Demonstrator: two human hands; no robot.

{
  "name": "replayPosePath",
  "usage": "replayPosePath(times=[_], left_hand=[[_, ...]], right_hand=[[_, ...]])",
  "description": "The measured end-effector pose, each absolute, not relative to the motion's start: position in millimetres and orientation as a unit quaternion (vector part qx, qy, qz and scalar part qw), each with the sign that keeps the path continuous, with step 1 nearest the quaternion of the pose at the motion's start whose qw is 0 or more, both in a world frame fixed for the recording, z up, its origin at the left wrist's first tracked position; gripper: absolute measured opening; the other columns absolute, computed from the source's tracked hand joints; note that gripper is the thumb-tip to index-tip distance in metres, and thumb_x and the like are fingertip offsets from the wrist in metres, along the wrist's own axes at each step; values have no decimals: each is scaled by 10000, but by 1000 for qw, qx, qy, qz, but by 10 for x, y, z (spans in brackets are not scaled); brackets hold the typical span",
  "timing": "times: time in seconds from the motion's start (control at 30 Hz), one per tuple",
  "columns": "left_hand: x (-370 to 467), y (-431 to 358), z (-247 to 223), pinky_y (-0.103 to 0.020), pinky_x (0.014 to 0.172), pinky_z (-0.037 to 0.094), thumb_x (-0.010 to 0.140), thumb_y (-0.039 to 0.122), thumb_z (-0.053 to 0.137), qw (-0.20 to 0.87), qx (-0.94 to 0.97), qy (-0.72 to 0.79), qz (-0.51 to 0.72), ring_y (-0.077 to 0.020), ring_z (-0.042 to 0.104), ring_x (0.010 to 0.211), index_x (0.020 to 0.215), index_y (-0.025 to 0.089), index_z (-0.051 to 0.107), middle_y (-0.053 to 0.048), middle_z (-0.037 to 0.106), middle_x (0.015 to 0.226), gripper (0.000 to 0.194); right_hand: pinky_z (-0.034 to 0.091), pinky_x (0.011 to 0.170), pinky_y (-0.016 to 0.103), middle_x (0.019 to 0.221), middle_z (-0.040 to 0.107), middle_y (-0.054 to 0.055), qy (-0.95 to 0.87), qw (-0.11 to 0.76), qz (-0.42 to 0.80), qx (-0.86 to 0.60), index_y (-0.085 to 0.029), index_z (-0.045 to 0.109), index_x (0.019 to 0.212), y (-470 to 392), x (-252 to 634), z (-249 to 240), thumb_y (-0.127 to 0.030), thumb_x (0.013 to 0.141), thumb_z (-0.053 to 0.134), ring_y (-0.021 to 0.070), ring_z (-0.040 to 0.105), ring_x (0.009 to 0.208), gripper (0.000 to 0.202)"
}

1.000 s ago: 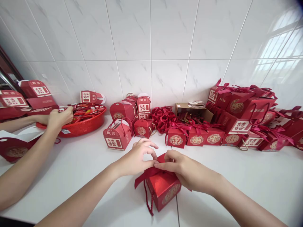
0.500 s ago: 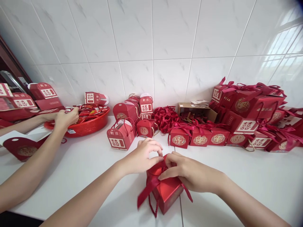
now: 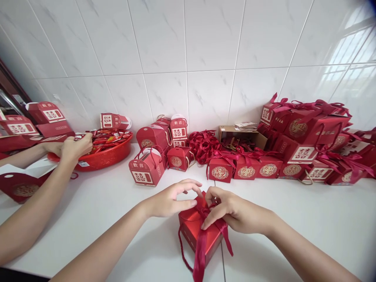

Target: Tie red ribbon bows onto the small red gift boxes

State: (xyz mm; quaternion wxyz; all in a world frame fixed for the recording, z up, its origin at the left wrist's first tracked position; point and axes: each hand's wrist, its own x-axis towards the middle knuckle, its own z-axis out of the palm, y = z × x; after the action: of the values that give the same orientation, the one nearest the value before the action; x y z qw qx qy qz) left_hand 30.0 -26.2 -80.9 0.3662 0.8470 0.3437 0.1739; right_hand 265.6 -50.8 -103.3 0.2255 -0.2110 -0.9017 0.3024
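A shiny red gift box (image 3: 188,220) stands on the white table in front of me, with a twisted cord handle (image 3: 182,250) hanging at its left. A dark red satin ribbon (image 3: 200,250) crosses its top, one tail draping down the near side and another on the right. My right hand (image 3: 235,209) pinches the ribbon at the knot area above the lid; its fingers partly hide the knot. Over the left edge of the lid, my left hand (image 3: 173,197) has thumb and fingers apart with nothing held, the fingertips close to the box top.
Beribboned red boxes (image 3: 302,131) are stacked at right, beside a cardboard carton (image 3: 243,137) and a ribbon heap (image 3: 204,145). Several cord-handled boxes (image 3: 148,166) stand at centre. At left, another person's hands (image 3: 72,150) work by a red basket (image 3: 102,159) of packets.
My left fingers have moved off the ribbon and spread slightly. The ribbon tail that stuck out leftwards now hangs down the near side of the box. My right hand stays at the knot.
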Motion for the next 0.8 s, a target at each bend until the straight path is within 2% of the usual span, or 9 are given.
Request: replayPosePath(times=[0.07,0.13,0.27,0.33,0.4,0.6,0.8], left_hand=[[308,-252,-788,-360,1065,348,840,280,558,382,852,330,139,-219,445,1267,900,248,619,-28,498,1340,92],[323,-243,-763,-357,1082,322,853,291,549,384,858,321,115,-213,424,1275,847,228,591,-27,489,1331,76],[346,-231,-728,-388,1110,267,913,380,449,364,873,319,63,-214,258,1370,929,254,592,-30,415,1379,192],[339,-220,-731,-409,1122,242,895,386,485,369,876,309,27,-225,156,1412,967,270,591,-20,339,1441,172],[323,-203,-750,-409,1127,236,858,349,556,384,878,286,13,-235,123,1425,953,268,589,-9,293,1475,130],[308,-140,-811,-372,1110,268,856,331,563,433,864,246,82,-228,207,1410,832,232,594,-34,403,1424,107],[346,-101,-854,-388,1104,262,776,370,675,413,857,274,141,-257,293,1375,769,238,676,-13,415,1441,132]], right_hand=[[469,833,289,992,486,49,-901,230,305,-206,-312,719,1035,-504,2649,-1030,101,736,422,144,514,932,589],[467,852,295,1006,491,53,-900,235,306,-203,-303,724,1024,-502,2641,-1033,107,731,422,146,511,951,588],[475,833,290,976,486,53,-898,239,311,-201,-288,731,1011,-497,2637,-1048,111,725,415,142,511,921,584],[476,821,286,970,485,54,-897,240,315,-196,-274,733,1010,-490,2641,-1062,105,729,423,139,512,907,564],[473,816,281,966,486,55,-897,242,317,-193,-261,732,1014,-478,2644,-1081,106,730,430,138,508,906,554],[458,828,275,935,466,54,-895,261,319,-167,-232,737,1005,-442,2634,-1126,124,726,428,140,476,917,548],[456,814,265,916,443,46,-892,258,325,-178,-227,733,1017,-427,2640,-1141,124,737,399,126,469,885,559]])
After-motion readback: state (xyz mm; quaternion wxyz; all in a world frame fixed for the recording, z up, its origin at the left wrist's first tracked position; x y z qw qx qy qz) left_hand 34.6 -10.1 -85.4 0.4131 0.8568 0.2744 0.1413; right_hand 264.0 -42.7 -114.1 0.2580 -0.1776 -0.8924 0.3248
